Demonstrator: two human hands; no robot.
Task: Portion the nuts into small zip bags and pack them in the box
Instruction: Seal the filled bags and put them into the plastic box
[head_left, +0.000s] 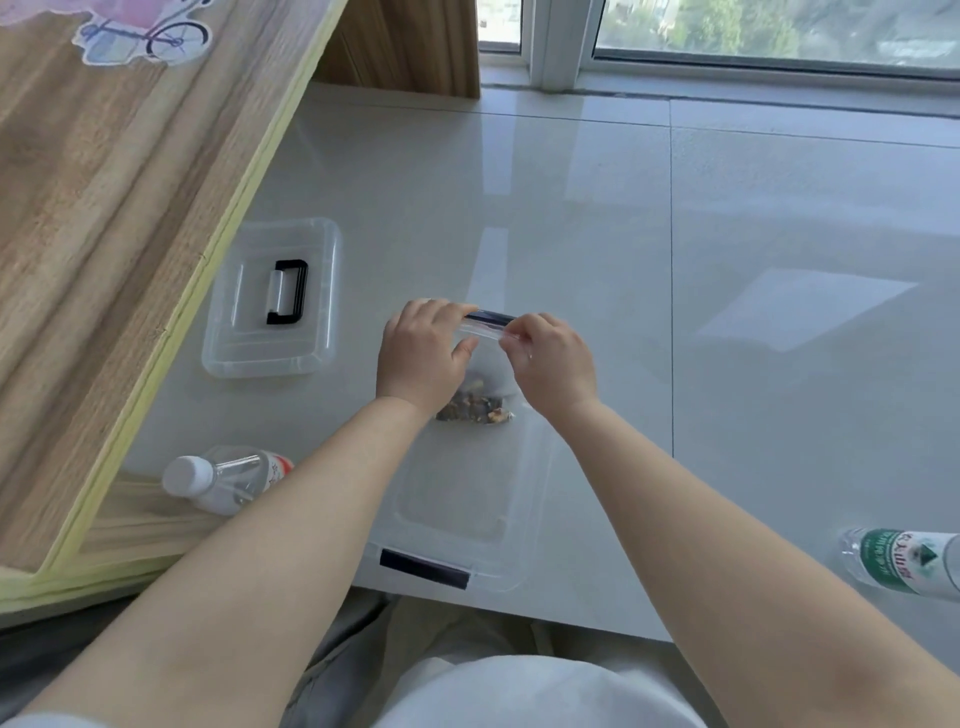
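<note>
Glossy white floor (727, 260) | clear plastic box (524, 545) near the person's lap | lid (270, 358) to its left | zip bag (485, 358) with nuts (475, 408) held above box | left hand (423, 356) and right hand (553, 361) each pinching the bag's top strip

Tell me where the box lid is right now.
In the head view the lid lies flat on the floor, left of both hands, beside the wooden board, beyond the lying bottle.
</note>
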